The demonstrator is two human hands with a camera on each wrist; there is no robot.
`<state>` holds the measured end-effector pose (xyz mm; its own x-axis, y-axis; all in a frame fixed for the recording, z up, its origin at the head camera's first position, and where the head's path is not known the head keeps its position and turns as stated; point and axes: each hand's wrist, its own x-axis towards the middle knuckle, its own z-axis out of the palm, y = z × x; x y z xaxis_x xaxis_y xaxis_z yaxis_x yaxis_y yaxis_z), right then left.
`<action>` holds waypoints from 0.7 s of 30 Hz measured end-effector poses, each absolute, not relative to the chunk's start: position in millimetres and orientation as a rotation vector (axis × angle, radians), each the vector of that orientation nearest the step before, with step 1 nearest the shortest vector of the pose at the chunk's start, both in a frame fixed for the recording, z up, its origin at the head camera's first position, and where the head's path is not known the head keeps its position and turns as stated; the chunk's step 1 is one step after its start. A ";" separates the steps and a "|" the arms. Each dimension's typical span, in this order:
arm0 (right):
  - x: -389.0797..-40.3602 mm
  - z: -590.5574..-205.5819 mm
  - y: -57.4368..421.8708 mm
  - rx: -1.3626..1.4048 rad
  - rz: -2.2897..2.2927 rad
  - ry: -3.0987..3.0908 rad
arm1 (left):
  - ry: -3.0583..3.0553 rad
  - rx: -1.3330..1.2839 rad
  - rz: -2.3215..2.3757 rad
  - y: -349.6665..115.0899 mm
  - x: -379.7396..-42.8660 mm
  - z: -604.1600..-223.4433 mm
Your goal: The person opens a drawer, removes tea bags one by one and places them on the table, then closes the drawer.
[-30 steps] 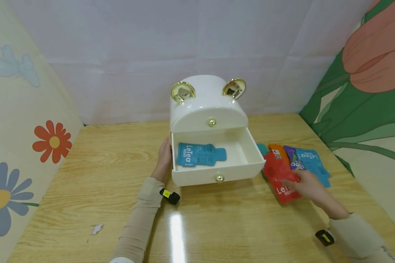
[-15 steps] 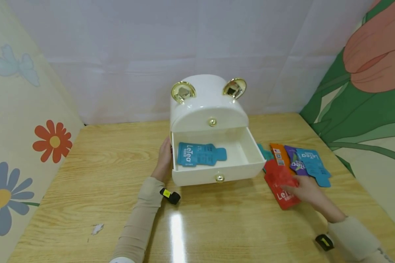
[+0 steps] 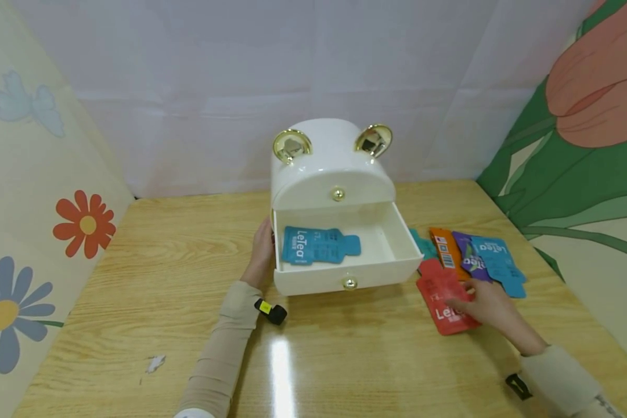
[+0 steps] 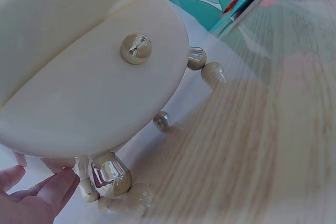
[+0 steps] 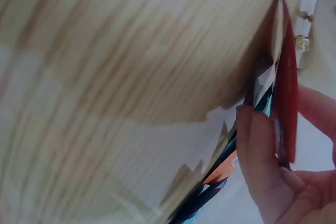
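A white box (image 3: 334, 183) with gold bear ears has its lower drawer (image 3: 313, 283) pulled out. One blue LeTea pouch (image 3: 319, 247) lies flat inside, toward the left. My left hand (image 3: 261, 252) rests against the box's left side; in the left wrist view its fingertips (image 4: 63, 179) touch the white wall near a gold foot (image 4: 111, 176). To the right of the drawer, my right hand (image 3: 493, 305) pinches a red LeTea pouch (image 3: 439, 293). In the right wrist view the red pouch (image 5: 287, 93) is edge-on, between thumb and fingers.
Behind the red pouch, a teal pouch (image 3: 423, 244), an orange pouch (image 3: 446, 247), a purple pouch (image 3: 470, 258) and a blue pouch (image 3: 498, 258) overlap on the wooden table (image 3: 371, 360). A pale cloth (image 3: 198, 116) hangs at the back; painted panels (image 3: 42, 203) flank the table.
My right hand has drawn the red pouch slightly toward me and off the pile, uncovering more of the orange, purple and teal pouches. The left hand stays at the box.
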<state>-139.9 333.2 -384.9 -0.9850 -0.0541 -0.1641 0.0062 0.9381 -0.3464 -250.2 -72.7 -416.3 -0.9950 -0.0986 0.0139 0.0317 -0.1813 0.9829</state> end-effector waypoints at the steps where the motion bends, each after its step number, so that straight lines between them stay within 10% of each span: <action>1: -140.2 -385.0 333.2 -0.028 -0.504 2.918 | -1.945 0.072 -2.358 -72.4 -250.0 -416.1; 21: -134.3 -367.6 316.6 -0.111 -0.408 3.019 | -1.972 0.067 -2.349 -73.5 -249.9 -416.0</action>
<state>-134.3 316.6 -367.6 -0.9930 -0.0846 -0.0823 -0.0597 0.9617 -0.2677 -249.9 -73.5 -416.0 -0.9964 -0.0841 0.0141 0.0285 -0.1721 0.9847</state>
